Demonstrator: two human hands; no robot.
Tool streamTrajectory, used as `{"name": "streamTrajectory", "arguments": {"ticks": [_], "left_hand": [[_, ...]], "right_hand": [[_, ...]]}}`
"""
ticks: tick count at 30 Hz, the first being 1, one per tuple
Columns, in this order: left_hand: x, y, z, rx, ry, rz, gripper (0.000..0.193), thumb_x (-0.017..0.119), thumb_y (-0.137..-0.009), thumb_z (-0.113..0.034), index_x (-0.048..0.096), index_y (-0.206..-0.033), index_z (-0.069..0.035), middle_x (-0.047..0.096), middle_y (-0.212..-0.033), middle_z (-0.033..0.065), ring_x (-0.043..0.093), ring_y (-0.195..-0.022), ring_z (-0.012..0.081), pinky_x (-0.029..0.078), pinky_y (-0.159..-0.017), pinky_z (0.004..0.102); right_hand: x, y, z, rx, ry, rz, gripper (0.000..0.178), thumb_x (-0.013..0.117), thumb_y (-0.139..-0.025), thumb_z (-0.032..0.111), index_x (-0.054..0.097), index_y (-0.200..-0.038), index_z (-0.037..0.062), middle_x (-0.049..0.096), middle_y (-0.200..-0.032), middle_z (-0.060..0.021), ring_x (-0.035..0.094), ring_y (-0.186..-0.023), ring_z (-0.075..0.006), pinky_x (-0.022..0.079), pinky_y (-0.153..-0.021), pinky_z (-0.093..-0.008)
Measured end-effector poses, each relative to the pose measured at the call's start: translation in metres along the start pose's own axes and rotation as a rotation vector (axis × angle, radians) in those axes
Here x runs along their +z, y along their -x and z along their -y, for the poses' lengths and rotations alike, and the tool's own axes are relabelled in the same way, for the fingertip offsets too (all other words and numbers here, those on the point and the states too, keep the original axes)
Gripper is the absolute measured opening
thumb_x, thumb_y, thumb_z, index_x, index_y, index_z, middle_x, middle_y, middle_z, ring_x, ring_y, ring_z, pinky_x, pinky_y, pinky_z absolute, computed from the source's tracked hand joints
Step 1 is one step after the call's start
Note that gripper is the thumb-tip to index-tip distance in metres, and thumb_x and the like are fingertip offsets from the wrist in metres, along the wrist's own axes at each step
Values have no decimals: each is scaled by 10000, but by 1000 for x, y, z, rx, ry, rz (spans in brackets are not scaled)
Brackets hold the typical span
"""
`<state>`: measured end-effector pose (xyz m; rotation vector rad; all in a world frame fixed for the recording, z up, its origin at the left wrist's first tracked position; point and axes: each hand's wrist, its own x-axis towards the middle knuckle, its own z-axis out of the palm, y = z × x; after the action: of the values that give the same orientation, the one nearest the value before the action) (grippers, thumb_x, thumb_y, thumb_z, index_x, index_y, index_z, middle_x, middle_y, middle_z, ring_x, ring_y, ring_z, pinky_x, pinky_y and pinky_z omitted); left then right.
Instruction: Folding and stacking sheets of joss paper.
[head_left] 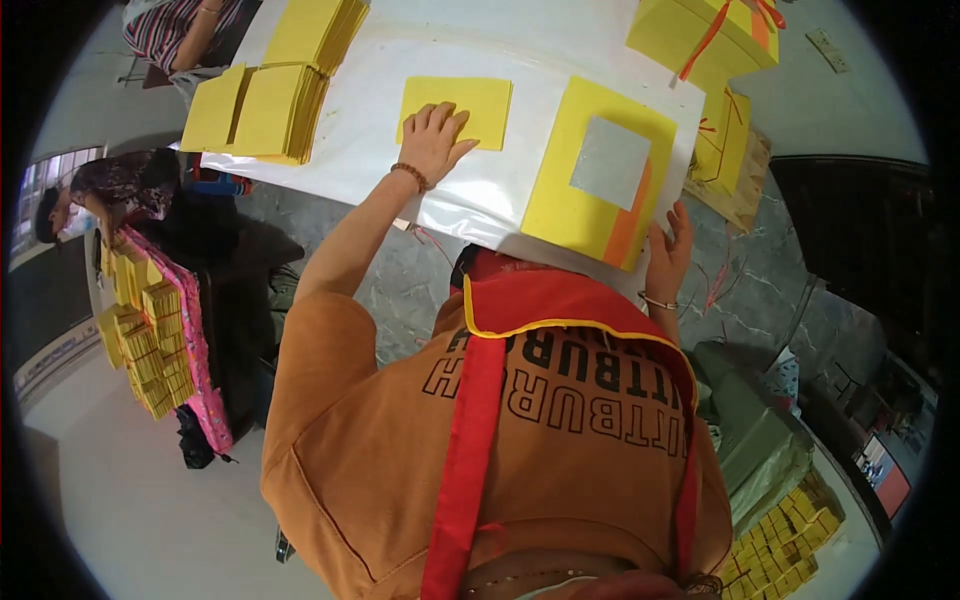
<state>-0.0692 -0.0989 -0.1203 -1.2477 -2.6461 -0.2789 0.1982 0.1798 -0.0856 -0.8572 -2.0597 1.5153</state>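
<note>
My left hand (433, 147), with a beaded bracelet at the wrist, lies flat on a small yellow paper sheet or thin stack (485, 110) on the white-covered table (450, 35). Its fingers are stretched out and slightly spread. To the right lies a larger yellow paper piece (552, 200) with an orange strip (622, 232) and a grey-white square (610, 160) on top. My right hand (671, 252), wearing a bangle, is beside that piece's right edge at the table's near corner. Its fingers are apart and I see nothing held in them.
Folded yellow paper stacks (275, 105) stand at the table's far left. Yellow bundles tied with red ribbon (705, 35) are at the far right. A person (125, 195) works at left by a pink-covered table (200, 350) holding yellow bundles. More bundles (785, 545) sit lower right.
</note>
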Motion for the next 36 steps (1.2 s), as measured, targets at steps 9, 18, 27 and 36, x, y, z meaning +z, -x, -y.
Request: {"name": "streamTrajectory", "arguments": {"ticks": [9,18,27,36], "left_hand": [[-23,-37,2,27,251,-127,196,581,-807,-218,640,-931,-77,610,-1000,98,539,-946,297,403,-794,422],[-73,-20,-142,550,444,85,400,667,-760,-302,593,-1074,-66,566,-1051,114,525,-936,278,403,-769,351],[-66,-27,-142,580,727,237,244,626,-793,-245,618,-943,-51,593,-895,81,546,-852,254,455,-748,341],[-65,-31,-143,429,800,373,199,556,-853,-190,630,-845,-5,610,-814,104,579,-789,278,474,-714,348]], "right_hand": [[0,-4,14,-153,83,-2,359,592,-823,131,550,-1174,72,535,-1178,-97,471,-1140,-237,359,-957,-339],[-4,-7,5,-325,266,214,342,628,-791,123,585,-1126,69,548,-1172,-112,497,-1121,-263,378,-947,-338],[-5,-11,-13,-95,-95,286,219,581,-853,169,643,-1006,24,544,-1165,-84,518,-1050,-167,407,-864,-271],[-2,-9,-18,-67,-170,253,241,525,-891,179,656,-978,-4,552,-1167,-94,515,-1056,-162,402,-881,-269]]}}
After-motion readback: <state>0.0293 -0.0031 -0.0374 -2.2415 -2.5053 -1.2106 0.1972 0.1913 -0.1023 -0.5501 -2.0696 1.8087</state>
